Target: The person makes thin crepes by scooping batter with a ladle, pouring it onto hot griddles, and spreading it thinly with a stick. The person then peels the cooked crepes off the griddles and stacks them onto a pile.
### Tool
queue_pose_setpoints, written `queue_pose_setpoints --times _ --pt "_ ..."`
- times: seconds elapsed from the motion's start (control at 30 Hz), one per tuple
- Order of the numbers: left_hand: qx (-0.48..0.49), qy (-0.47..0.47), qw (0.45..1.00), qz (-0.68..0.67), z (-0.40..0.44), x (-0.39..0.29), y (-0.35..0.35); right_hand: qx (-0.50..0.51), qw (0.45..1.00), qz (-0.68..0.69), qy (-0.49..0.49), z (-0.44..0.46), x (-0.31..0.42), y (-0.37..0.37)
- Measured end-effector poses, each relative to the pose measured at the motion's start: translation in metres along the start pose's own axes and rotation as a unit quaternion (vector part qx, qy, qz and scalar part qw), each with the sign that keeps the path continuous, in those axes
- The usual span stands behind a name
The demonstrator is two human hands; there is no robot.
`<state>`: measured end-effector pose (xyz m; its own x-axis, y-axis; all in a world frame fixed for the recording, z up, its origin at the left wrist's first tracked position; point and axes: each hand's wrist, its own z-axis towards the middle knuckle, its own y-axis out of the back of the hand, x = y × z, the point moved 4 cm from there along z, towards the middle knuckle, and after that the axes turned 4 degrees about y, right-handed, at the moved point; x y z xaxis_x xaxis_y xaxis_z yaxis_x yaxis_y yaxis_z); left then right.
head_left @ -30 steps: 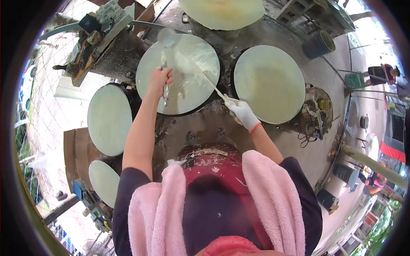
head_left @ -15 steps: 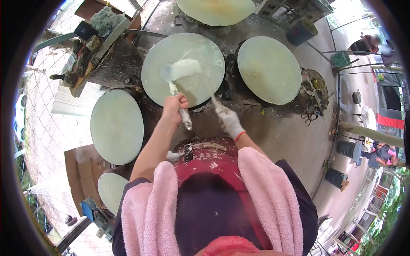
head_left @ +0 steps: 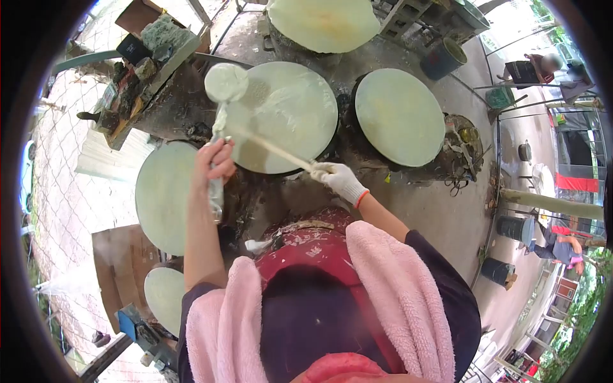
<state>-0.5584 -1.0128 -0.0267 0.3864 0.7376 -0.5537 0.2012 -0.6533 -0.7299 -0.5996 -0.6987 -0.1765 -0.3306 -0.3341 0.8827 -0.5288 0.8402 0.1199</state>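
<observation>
Left grip (head_left: 214, 163): bare fingers curled closed around the handle of 1 ladle (head_left: 227, 82).
Right grip (head_left: 338, 181): gloved, closed around 1 stick (head_left: 273, 148).
Ladle head: over the middle disc's left edge; contact unclear.
Middle disc (head_left: 290, 112): ahead, streaked with pale paste (head_left: 278, 96); spreading seems partly done, smoothing apparently left.
Other discs: 4, namely right disc (head_left: 399, 118), left disc (head_left: 163, 198), lower-left disc (head_left: 164, 297), far disc (head_left: 325, 25); likely coated.

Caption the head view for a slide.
Bare left hand grips a round, white-coated ladle; white-gloved right hand holds a pale stick over a large, pale-green disc.
</observation>
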Motion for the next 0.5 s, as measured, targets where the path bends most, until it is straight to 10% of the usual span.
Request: queue_pose_setpoints --times 0.13,0.23,0.5 --pt "0.016 0.028 0.978 -0.205 0.008 0.002 0.009 -0.057 0.988 -0.015 0.145 0.04 -0.031 0.042" --pt "0.005 -0.001 0.965 -0.263 0.006 0.016 0.006 0.077 0.994 -0.032 0.066 0.03 0.027 0.072" --pt "0.052 -0.127 0.919 -0.369 0.0 0.033 -0.054 -0.268 0.927 0.229 0.127 0.253 0.125 0.283"
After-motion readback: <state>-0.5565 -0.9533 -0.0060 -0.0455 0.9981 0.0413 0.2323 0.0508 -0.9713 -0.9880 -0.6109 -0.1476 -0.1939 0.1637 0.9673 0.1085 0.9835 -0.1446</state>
